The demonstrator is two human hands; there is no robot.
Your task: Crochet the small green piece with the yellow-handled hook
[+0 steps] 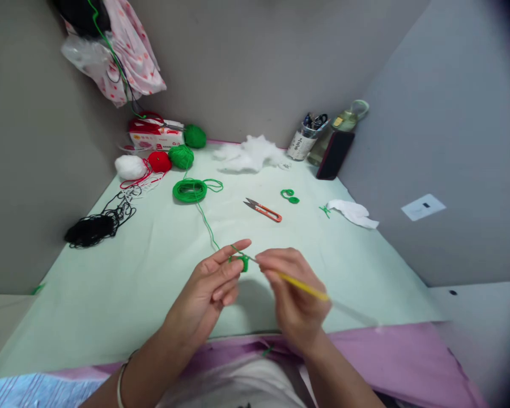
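Observation:
My left hand (215,277) pinches a small green crochet piece (245,263) between thumb and fingers, its index finger stretched out with yarn over it. A crochet hook (304,287) with a yellow handle is gripped in my right hand (295,294), and its thin tip meets the top of the crochet piece. Green yarn (206,222) runs from my left hand back toward a wound green coil (189,191) and a green yarn ball (181,157). Beyond my hands lie orange-handled thread snips (263,210) and a small curled green crochet piece (289,196).
White stuffing (253,154) lies at the back. White yarn (130,167), red yarn (159,162) and black yarn (91,229) sit left, by a tissue box (157,134). A pen cup (302,141), bottle (344,120), phone (335,154) and crumpled tissue (353,213) stand or lie right. Grey walls enclose the table.

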